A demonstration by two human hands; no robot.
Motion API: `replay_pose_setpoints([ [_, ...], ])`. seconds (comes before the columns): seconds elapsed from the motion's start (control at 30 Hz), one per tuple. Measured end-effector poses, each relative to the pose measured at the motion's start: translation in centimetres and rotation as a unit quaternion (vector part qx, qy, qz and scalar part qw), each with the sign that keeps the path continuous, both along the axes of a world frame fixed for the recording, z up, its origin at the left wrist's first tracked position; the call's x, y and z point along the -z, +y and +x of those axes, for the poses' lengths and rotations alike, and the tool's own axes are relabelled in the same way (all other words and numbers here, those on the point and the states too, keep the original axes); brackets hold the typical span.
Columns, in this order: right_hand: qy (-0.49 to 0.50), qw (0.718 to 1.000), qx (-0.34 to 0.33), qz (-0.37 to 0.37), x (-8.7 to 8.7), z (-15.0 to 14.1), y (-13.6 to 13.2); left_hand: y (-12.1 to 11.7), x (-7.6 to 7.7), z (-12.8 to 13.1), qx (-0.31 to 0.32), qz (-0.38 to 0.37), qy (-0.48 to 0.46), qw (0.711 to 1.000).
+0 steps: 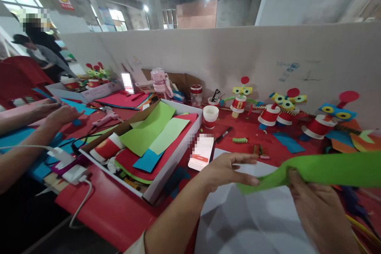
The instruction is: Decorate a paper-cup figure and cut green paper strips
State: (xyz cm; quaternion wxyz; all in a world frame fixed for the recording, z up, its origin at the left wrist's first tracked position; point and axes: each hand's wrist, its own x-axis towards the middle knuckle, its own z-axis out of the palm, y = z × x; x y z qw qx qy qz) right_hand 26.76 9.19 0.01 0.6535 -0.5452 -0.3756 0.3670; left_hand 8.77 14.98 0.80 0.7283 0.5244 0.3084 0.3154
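Observation:
A long green paper strip (336, 170) stretches across the right side above a creased white sheet (247, 218). My right hand (321, 210) grips the strip from below, its thumb pressed on the paper. At the strip's left end is my left hand (220, 172), thumb and forefinger apart; the thumb tip touches or overlaps the green paper. Left of that hand lie a lit phone (202, 152) and a black pen (224, 135). Just beyond the hands are a coiled green paper piece (239, 140) and a blue paper scrap (288, 143).
A white box (175, 166) of coloured paper and a red cup stands left. Several paper-cup figures (239, 103) line the partition (208, 55), near a white cup (210, 116) and a jar (196, 94). Another person's hands (58, 111) work at far left, beside chargers (74, 174) and cables.

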Motion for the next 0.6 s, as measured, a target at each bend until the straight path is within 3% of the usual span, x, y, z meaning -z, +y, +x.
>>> replay_pose_setpoints([
  [0.1, -0.079, 0.972, -0.188, -0.115, 0.2, 0.4, -0.4, 0.0, -0.6, -0.5, 0.045, -0.02, -0.051, 0.997],
  [0.2, -0.088, 0.921, -0.337, -0.172, 0.9, -0.2, -0.9, -0.5, -0.3, 0.5, 0.001, -0.064, -0.051, 0.997],
  [0.37, -0.077, 0.906, -0.366, -0.197, 1.8, -1.5, -1.1, -0.6, 0.7, 1.9, -0.159, -0.089, -0.068, 0.981],
  [0.5, -0.09, 0.895, -0.373, -0.225, 2.1, -1.8, -1.2, 1.1, 0.7, 0.4, -0.291, -0.1, -0.126, 0.943],
  [0.6, -0.095, 0.889, -0.388, -0.224, 2.0, -2.0, -1.3, 2.6, 1.0, -1.1, -0.351, -0.114, -0.153, 0.917],
])
